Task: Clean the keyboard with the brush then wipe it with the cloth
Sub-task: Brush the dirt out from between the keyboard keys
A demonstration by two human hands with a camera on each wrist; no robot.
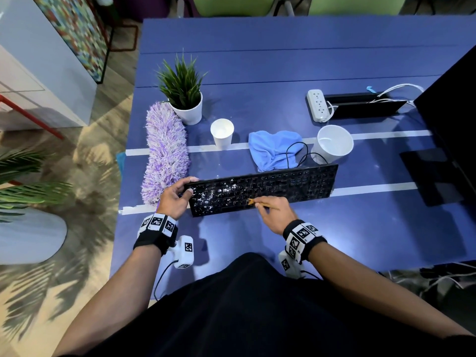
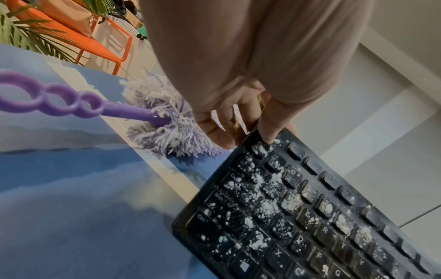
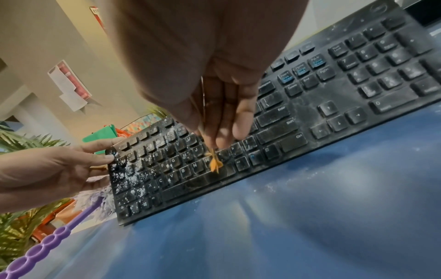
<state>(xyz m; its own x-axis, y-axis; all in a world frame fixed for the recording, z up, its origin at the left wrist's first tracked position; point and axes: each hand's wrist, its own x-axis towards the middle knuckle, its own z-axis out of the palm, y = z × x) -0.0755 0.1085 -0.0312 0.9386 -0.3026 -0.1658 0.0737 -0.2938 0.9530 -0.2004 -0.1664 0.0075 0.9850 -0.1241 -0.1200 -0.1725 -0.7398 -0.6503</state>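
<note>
Most of the brush (image 3: 214, 162) is hidden inside the right hand (image 3: 210, 79); only its orange bristle tip is seen in the right wrist view, and in the head view it is too small for its form to be told. The keyboard (image 2: 298, 217) is cut off by the lower and right edges of the left wrist view, and its far left corner is covered by the left hand (image 2: 238, 113). The duster (image 2: 167, 120) is partly hidden behind that hand, and its ringed handle is cut by the left edge. Part of the cloth (image 1: 274, 148) is masked by the keyboard's raised back edge. The key legends under the white powder (image 2: 264, 205) are unreadable.
</note>
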